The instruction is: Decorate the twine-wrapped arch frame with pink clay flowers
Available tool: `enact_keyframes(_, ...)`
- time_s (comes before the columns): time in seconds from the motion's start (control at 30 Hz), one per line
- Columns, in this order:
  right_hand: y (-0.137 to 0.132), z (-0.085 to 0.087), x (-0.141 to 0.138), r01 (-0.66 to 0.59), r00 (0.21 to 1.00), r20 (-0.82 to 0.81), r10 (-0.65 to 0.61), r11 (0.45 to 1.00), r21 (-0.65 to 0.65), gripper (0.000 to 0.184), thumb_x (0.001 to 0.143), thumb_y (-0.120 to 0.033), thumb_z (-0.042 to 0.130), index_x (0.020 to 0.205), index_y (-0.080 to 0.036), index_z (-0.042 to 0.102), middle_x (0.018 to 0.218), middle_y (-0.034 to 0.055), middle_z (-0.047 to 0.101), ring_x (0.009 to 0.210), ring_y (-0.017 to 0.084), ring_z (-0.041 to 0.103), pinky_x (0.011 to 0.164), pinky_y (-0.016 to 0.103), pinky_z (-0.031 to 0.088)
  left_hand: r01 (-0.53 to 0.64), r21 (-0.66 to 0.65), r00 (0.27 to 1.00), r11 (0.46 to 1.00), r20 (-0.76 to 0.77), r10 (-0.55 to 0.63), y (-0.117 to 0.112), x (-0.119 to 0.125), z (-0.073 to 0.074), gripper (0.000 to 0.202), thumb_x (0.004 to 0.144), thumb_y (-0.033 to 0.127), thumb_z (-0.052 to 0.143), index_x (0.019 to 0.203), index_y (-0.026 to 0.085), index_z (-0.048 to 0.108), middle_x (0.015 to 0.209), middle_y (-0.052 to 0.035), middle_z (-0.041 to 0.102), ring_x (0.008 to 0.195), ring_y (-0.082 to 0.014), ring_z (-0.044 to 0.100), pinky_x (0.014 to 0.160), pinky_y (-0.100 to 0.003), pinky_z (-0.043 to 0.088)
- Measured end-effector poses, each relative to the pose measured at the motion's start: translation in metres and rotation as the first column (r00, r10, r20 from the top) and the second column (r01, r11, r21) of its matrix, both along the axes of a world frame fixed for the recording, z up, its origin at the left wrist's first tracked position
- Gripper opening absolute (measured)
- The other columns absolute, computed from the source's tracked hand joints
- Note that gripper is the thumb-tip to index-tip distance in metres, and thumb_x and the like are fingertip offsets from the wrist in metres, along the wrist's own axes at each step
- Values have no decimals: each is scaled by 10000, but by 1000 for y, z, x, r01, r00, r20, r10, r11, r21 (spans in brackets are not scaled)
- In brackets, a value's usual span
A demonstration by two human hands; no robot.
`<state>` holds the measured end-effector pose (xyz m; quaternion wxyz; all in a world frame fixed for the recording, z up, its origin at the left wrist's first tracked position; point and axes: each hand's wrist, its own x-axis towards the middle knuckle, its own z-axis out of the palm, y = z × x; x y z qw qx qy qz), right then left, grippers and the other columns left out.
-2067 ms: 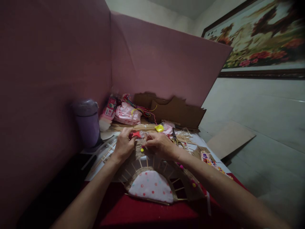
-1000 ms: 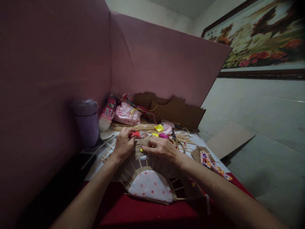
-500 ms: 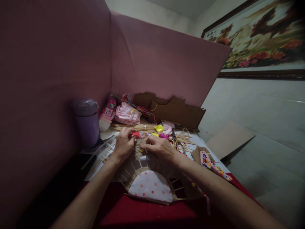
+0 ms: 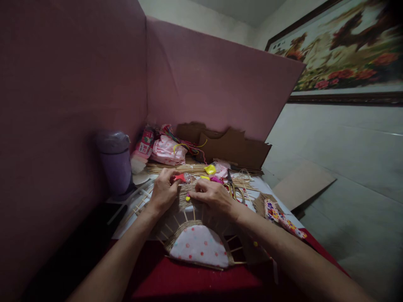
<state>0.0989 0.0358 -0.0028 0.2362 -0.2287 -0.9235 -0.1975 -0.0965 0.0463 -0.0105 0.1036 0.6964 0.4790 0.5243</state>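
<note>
biggest first: pink panel point(image 4: 220, 84) fills the upper middle of my view, red cloth point(image 4: 189, 287) the bottom. the fan point(image 4: 192, 223), half-round and woven, takes the lower middle, partly over the cloth. cardboard point(image 4: 233, 144) stands behind, above center. dotted pad point(image 4: 200, 249) sits inside the fan's inner arch. purple cup point(image 4: 117, 172) is left of center.

hands next, both mid-frame at the fan's outer band point(image 4: 183, 202). left hand point(image 4: 163, 188) is on the band's left part, fingertips just beside the red packet point(image 4: 180, 178); from here i can't tell if it's clamped on the band or only resting. right hand point(image 4: 212, 196) has bent fingers at the yellow blob point(image 4: 188, 198); can't tell if they pinch it or just touch. scissors point(image 4: 230, 180) are just right of the right hand. the blob is smallest, on the band between the hands.

risks, my guess: the blob could skew or drop if the right fingers drag it; the band could flex if the left hand presses unevenly, its spokes looking thin. a rightward elbow swing might knock the scissors.

fan's arch points up-frame, away from the wearer; long axis runs left to right along the straight base, dipping slightly rightward.
</note>
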Motion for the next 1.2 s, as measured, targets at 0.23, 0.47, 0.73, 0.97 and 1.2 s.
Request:
enact_keyframes(0.23, -2, -3, 3, 41, 999, -26, -42, 999, -35, 188, 848, -152, 539, 1003, -201, 632, 821, 38, 556, 676, 125, 449, 594, 244, 345, -5, 5, 1000, 1000, 6, 5, 0, 0, 0, 171, 719, 105, 534, 839, 185, 625, 815, -24, 566, 740, -163, 546, 711, -308, 464)
enact_keyframes(0.47, -6, -1, 2, 33, 999, -11, -33, 999, -14, 219, 824, -136, 524, 999, -199, 638, 817, 45, 574, 678, 137, 463, 592, 250, 350, -3, 6, 1000, 1000, -7, 3, 1, 0, -2, 156, 726, 113, 535, 843, 169, 621, 817, -33, 562, 759, -171, 555, 718, -304, 460)
enact_keyframes(0.73, -10, -1, 10, 81, 974, -208, -91, 995, -56, 347, 749, -26, 516, 1037, -180, 634, 809, 42, 585, 702, 145, 515, 612, 248, 388, -126, 58, 990, 990, -59, 129, 0, -4, -2, 242, 757, 122, 494, 964, 199, 593, 896, -53, 560, 862, -220, 552, 804, -361, 433)
enact_keyframes(0.97, -32, 12, -5, 18, 903, -414, -115, 972, -233, 234, 889, -150, 496, 1072, -205, 632, 847, 52, 588, 773, 152, 547, 663, 265, 438, 606, -110, 642, 788, 652, -403, -16, 2, 18, 245, 764, 255, 614, 988, 162, 581, 923, -49, 635, 731, -130, 567, 686, -275, 466)
enact_keyframes(1.2, -40, 29, -25, -43, 797, -581, -164, 945, -325, 160, 869, -177, 538, 1021, -175, 590, 934, 73, 606, 801, 165, 555, 711, 296, 464, 810, -103, 374, 577, 849, -374, -25, 5, 21, 305, 691, 231, 730, 984, 171, 672, 831, -37, 679, 698, -117, 598, 632, -242, 483)
